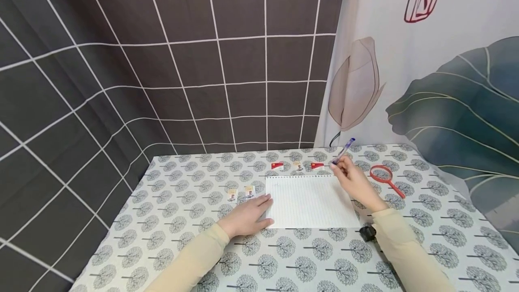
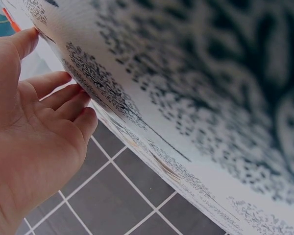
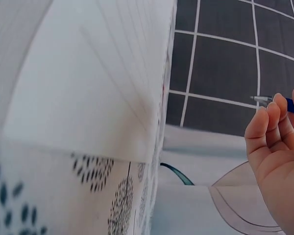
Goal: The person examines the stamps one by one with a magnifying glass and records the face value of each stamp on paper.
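Observation:
A sheet of lined paper, with holes along its far edge and faint marks near its upper left corner, lies on the patterned tablecloth. My left hand rests at its left edge with the fingers extended; in the left wrist view the same hand has nothing in its palm. Above the sheet's upper right corner, my right hand pinches a blue pen between thumb and fingers. In the right wrist view, the pen's tip sticks out past the fingertips of that hand, apart from the paper.
A red magnifying glass lies right of the paper. Beyond the far edge are two red cards and a pale one between them. Two small picture cards lie near my left fingers. A black object is beside my right wrist.

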`<move>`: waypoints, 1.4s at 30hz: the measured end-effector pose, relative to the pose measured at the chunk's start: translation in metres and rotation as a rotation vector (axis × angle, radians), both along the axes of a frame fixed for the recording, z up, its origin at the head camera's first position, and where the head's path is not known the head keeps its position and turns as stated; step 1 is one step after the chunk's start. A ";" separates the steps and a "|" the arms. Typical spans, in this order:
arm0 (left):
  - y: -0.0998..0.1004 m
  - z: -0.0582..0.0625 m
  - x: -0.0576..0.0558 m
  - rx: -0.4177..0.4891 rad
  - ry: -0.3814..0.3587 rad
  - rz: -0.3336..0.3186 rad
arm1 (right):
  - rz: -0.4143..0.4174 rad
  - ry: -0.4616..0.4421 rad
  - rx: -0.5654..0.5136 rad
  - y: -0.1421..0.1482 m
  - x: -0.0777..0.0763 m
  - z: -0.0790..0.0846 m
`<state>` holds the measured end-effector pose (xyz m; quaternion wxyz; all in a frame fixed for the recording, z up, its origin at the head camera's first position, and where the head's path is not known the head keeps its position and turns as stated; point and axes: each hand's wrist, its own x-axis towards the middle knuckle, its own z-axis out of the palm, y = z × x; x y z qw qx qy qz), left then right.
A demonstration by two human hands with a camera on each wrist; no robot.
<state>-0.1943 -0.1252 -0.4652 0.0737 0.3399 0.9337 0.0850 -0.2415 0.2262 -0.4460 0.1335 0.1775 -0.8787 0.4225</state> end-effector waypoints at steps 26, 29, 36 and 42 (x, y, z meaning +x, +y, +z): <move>0.002 0.002 0.001 -0.006 -0.022 -0.002 | 0.005 -0.118 0.011 -0.027 -0.007 0.001; 0.001 0.002 0.000 -0.006 -0.023 -0.003 | 0.022 -0.136 -0.005 -0.034 -0.010 0.000; 0.002 0.002 -0.001 -0.008 -0.032 0.000 | 0.016 -0.201 0.008 -0.052 -0.016 -0.002; 0.002 0.001 -0.001 -0.004 -0.036 0.004 | -0.014 -0.243 0.000 -0.070 -0.022 -0.007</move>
